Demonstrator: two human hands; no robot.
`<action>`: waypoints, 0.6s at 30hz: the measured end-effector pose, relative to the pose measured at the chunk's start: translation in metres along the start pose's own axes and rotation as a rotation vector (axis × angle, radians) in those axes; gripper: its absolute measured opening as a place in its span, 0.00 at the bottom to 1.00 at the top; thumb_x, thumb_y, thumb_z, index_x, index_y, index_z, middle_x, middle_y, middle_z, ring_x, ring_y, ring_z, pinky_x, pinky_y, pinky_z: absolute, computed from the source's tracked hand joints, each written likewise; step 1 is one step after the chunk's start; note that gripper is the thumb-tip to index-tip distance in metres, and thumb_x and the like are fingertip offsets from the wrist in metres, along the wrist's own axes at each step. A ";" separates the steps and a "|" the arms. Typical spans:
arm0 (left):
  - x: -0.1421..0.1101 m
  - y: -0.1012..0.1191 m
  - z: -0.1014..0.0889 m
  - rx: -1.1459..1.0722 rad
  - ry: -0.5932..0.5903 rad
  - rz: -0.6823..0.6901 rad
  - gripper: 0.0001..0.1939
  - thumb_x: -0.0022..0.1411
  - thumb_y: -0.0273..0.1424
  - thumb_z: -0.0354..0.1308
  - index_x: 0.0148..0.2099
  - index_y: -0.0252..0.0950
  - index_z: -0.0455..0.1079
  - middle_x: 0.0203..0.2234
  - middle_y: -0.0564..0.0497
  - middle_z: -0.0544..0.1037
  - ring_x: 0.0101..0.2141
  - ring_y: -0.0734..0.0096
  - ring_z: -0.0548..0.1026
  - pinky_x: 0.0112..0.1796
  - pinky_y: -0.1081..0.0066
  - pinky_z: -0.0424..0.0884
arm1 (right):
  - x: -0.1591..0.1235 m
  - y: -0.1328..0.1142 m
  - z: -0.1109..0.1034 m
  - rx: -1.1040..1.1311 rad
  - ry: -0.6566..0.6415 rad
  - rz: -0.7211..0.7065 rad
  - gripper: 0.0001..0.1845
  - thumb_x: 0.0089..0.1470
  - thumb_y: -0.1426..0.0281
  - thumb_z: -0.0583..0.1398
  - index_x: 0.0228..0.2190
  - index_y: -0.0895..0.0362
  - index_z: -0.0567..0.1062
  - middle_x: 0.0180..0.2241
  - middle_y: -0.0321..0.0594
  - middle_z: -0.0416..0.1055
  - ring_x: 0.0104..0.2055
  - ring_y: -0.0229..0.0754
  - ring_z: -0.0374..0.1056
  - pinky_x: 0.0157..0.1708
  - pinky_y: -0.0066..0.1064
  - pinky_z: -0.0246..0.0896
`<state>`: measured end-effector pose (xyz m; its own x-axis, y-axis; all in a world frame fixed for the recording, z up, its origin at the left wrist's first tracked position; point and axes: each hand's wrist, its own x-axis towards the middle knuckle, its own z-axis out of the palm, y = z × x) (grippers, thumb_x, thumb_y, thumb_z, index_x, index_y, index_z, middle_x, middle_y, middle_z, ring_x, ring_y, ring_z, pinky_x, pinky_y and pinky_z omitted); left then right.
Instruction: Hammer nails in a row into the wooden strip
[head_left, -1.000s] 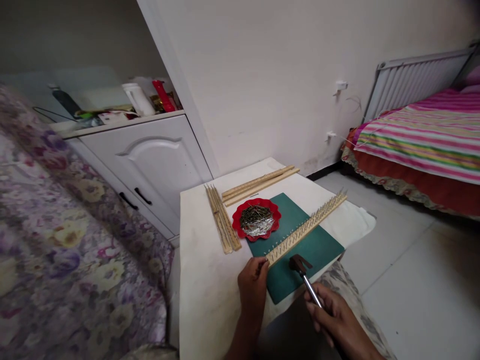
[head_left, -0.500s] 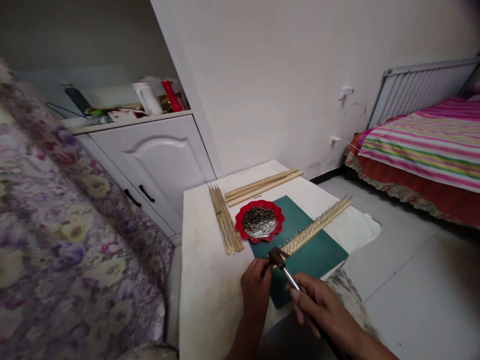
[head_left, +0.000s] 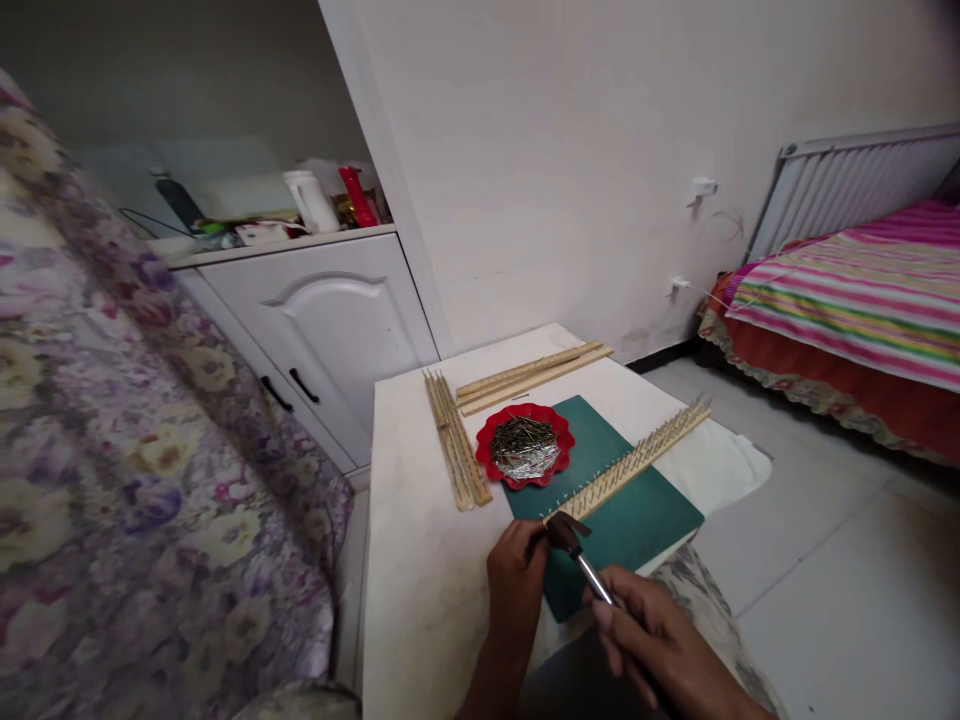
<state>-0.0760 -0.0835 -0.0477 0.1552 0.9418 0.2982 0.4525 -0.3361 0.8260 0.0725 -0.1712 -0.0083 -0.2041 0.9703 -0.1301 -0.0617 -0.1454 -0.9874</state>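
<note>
My right hand [head_left: 656,635] grips a claw hammer [head_left: 590,575] by its handle. The dark hammer head is over the near end of a wooden strip [head_left: 619,478], beside my left fingertips. Many nails stand up in a row along that strip, which slants across a green board [head_left: 645,525]. My left hand [head_left: 517,565] is closed at the strip's near end; whatever lies between its fingertips is hidden. Just beyond it, a red scalloped dish [head_left: 486,460] contains loose nails [head_left: 525,440].
Left of the dish lie nailed wooden strips [head_left: 456,440]. More strips [head_left: 532,378] lie at the back of the white table [head_left: 420,580], a loose nail [head_left: 520,397] near them. A floral curtain [head_left: 195,500] hangs at left; a bed [head_left: 847,290] stands at right.
The view has shifted slightly, moving the whole scene a little to the right. The hammer head has come down slightly toward me, still beside my left hand, which stays at the strip's end.
</note>
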 end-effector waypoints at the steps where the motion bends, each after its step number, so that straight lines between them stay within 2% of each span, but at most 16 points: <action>1: 0.000 0.000 -0.001 -0.003 -0.004 0.005 0.07 0.57 0.30 0.51 0.31 0.37 0.70 0.27 0.53 0.73 0.30 0.72 0.70 0.32 0.75 0.64 | -0.003 0.002 -0.001 0.013 0.005 0.011 0.17 0.55 0.55 0.53 0.28 0.56 0.64 0.15 0.25 0.62 0.10 0.25 0.47 0.09 0.18 0.36; 6: 0.001 -0.003 -0.012 0.037 0.011 0.021 0.07 0.58 0.31 0.51 0.32 0.37 0.70 0.28 0.51 0.73 0.31 0.71 0.71 0.33 0.74 0.65 | -0.010 0.020 -0.007 0.088 0.014 0.060 0.21 0.51 0.51 0.54 0.25 0.57 0.63 0.13 0.25 0.59 0.10 0.25 0.43 0.10 0.20 0.32; 11: 0.010 -0.007 -0.022 0.093 0.068 0.009 0.08 0.58 0.33 0.51 0.33 0.36 0.70 0.28 0.51 0.74 0.31 0.71 0.72 0.33 0.74 0.66 | -0.009 0.043 -0.011 0.132 -0.019 0.106 0.23 0.48 0.48 0.56 0.25 0.56 0.64 0.13 0.25 0.58 0.11 0.27 0.44 0.12 0.21 0.34; 15: 0.034 -0.003 -0.026 0.141 0.085 0.050 0.10 0.60 0.32 0.49 0.35 0.37 0.70 0.30 0.51 0.75 0.32 0.71 0.72 0.34 0.74 0.66 | -0.009 0.053 -0.014 0.166 0.003 0.136 0.23 0.46 0.48 0.57 0.24 0.56 0.64 0.13 0.26 0.57 0.13 0.28 0.46 0.13 0.22 0.35; 18: 0.065 0.004 -0.023 0.234 0.008 0.100 0.10 0.60 0.30 0.48 0.36 0.37 0.70 0.31 0.50 0.74 0.33 0.71 0.71 0.34 0.73 0.66 | -0.008 0.057 -0.015 0.226 0.023 0.151 0.23 0.46 0.48 0.58 0.24 0.56 0.64 0.13 0.25 0.55 0.14 0.28 0.45 0.14 0.22 0.34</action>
<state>-0.0840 -0.0238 -0.0143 0.2027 0.9035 0.3777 0.6260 -0.4161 0.6595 0.0857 -0.1844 -0.0644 -0.2053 0.9382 -0.2788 -0.2491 -0.3256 -0.9121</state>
